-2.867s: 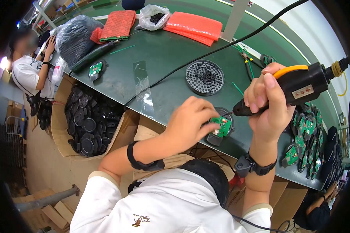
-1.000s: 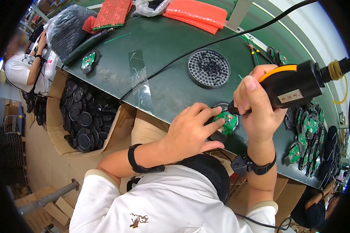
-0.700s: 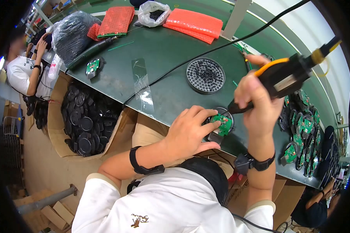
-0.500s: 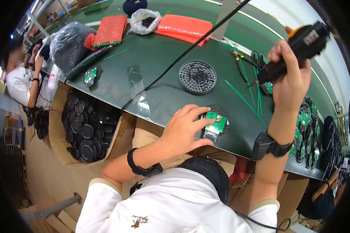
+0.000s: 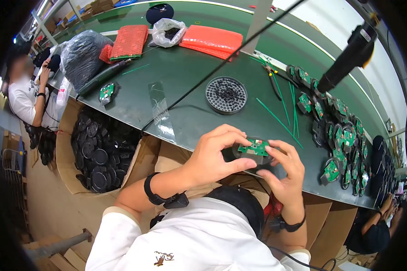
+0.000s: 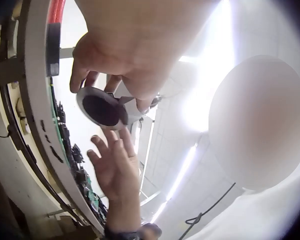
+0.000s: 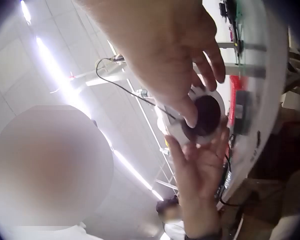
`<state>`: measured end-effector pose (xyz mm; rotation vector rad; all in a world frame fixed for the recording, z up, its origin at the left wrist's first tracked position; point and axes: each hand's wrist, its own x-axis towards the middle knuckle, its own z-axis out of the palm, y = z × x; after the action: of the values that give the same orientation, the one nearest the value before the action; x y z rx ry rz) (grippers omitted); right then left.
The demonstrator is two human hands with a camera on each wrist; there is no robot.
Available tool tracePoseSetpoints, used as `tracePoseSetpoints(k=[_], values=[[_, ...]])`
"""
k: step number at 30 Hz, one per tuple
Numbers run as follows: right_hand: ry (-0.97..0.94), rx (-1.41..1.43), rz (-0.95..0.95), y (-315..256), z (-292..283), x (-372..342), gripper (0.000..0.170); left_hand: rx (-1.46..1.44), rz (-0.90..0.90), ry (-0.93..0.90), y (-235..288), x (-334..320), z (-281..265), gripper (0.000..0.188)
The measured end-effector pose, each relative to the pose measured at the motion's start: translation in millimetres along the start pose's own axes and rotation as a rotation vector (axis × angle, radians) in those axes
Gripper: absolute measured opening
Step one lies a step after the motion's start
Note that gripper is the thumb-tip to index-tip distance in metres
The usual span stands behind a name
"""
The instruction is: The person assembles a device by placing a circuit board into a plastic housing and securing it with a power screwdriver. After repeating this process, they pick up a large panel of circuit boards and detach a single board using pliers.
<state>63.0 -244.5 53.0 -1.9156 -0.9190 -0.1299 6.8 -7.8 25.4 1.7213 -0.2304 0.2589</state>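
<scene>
My left hand (image 5: 215,156) holds a round black housing (image 6: 101,108) with a green circuit board (image 5: 256,148) on top, index finger at the board's upper left and thumb along the near side. From the right, my right hand (image 5: 286,174) reaches in with loosely bent, spread fingers, its fingertips right at the board's edge. In the right wrist view its thumb overlaps the round underside, while the left hand supports it from below. A black electric screwdriver (image 5: 348,56) hangs by its cord at upper right, away from both hands.
Behind the hands stands a round tray (image 5: 226,95) of small black parts. Pliers (image 5: 273,81) and green sticks lie right of it. A pile of board assemblies (image 5: 343,140) covers the bench's right side. A carton (image 5: 135,167) of black housings stands left; a black cord crosses the bench.
The right hand has let go of the electric screwdriver, which now hangs at upper right, and has come down beside the board. The left hand has taken up the housing and tilted it.
</scene>
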Motion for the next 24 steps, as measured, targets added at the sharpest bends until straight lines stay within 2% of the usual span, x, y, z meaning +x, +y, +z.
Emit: tracePoseSetpoints(k=[2,3,5,6,16,22,24], values=[[0.121,-0.011,-0.029,17,5,-11,0.039,-0.031,0.000,-0.029,8,3,7,0.055],[0.132,-0.016,-0.025,19,4,-14,0.039,-0.060,0.004,-0.042,13,6,10,0.054],[0.258,0.168,0.109,16,6,-16,0.032,0.048,0.042,-0.035,24,8,14,0.051],[0.263,0.166,0.112,16,7,-18,0.032,0.160,0.076,-0.017,27,9,16,0.049],[0.278,0.225,0.148,19,12,-26,0.027,0.171,0.023,0.007,28,3,21,0.043],[0.294,0.216,0.165,15,9,-29,0.026,0.220,0.054,0.002,29,5,21,0.043],[0.325,0.217,0.183,14,15,-30,0.024,0.242,0.134,0.009,31,7,22,0.037]])
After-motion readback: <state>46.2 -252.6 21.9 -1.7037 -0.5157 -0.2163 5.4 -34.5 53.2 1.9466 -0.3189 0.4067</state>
